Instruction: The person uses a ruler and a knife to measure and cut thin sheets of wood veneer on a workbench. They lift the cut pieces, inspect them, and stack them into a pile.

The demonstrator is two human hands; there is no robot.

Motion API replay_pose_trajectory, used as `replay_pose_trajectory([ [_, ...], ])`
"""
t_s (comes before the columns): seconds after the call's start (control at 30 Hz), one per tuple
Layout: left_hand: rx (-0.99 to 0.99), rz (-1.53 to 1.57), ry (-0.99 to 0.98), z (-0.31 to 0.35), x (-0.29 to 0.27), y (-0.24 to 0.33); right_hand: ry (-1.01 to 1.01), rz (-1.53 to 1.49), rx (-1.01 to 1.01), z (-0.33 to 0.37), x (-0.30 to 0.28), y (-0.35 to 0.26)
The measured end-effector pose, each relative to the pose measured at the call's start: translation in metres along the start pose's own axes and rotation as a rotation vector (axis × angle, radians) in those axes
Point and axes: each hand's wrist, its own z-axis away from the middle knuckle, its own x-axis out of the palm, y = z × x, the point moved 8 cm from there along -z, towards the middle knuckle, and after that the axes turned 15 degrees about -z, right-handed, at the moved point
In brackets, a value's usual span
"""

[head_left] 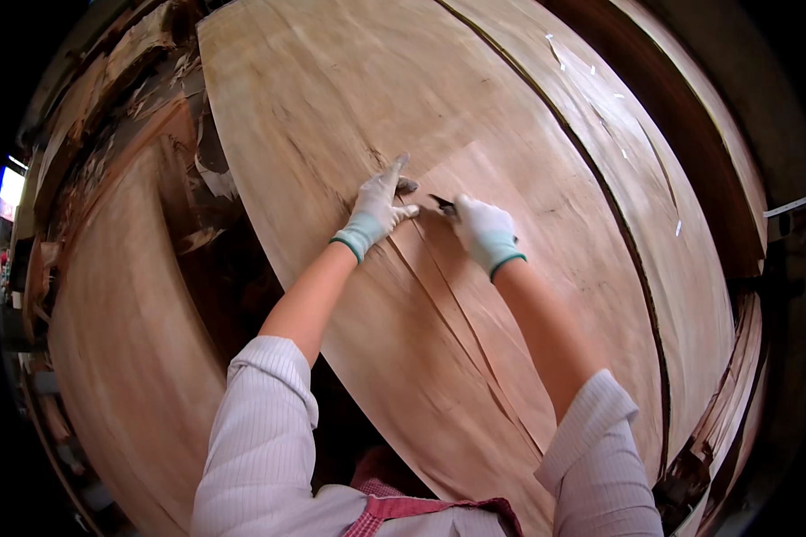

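A large pale wood veneer sheet [349, 98] lies in front of me, with a narrower pinkish veneer piece [501, 304] on top of it. My left hand [378, 210], in a white glove with a teal cuff, rests on the sheet beside the far end of the strip, fingers spread. Close to its right, my right hand [484, 228], gloved alike, is closed around a dark-bladed knife [441, 202]. The blade points left toward my left hand, near the strip's far end. A long split [448, 313] runs from between the hands down toward me.
Another veneer stack [134, 313] stands at the left, past a dark gap. Torn veneer scraps [210, 174] lie at the far left. On the right, a veneer sheet [636, 170] with small white tape pieces lies beyond a dark seam. More ragged sheets [730, 394] stand at the right edge.
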Motion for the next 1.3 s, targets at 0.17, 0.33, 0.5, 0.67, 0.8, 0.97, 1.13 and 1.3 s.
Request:
replay_pose_trajectory([
  [0.17,0.076,-0.110,-0.004,-0.002,0.002,0.003,-0.045,0.135,-0.255,-0.039,0.024,-0.047],
  [0.33,0.335,-0.339,0.070,-0.002,0.004,0.022,-0.117,0.144,-0.196,-0.023,0.008,-0.006],
  [0.5,0.370,-0.558,0.027,0.002,0.008,0.039,-0.142,0.098,0.163,0.132,-0.050,0.141],
  [0.67,0.516,-1.050,0.200,0.050,0.142,0.151,-0.147,0.068,0.265,0.164,-0.060,0.152],
  [0.8,0.634,-0.648,-0.018,0.074,0.180,0.175,-0.124,0.043,0.390,0.277,-0.079,0.217],
  [0.97,0.749,-1.076,0.074,0.139,0.245,0.266,-0.070,0.030,0.566,0.411,-0.103,0.263],
  [1.13,0.710,-0.400,-0.202,0.205,0.329,0.315,-0.039,-0.056,0.653,0.504,-0.119,0.298],
  [1.3,0.905,-0.474,-0.179,0.313,0.373,0.432,-0.034,-0.096,0.615,0.545,-0.122,0.317],
])
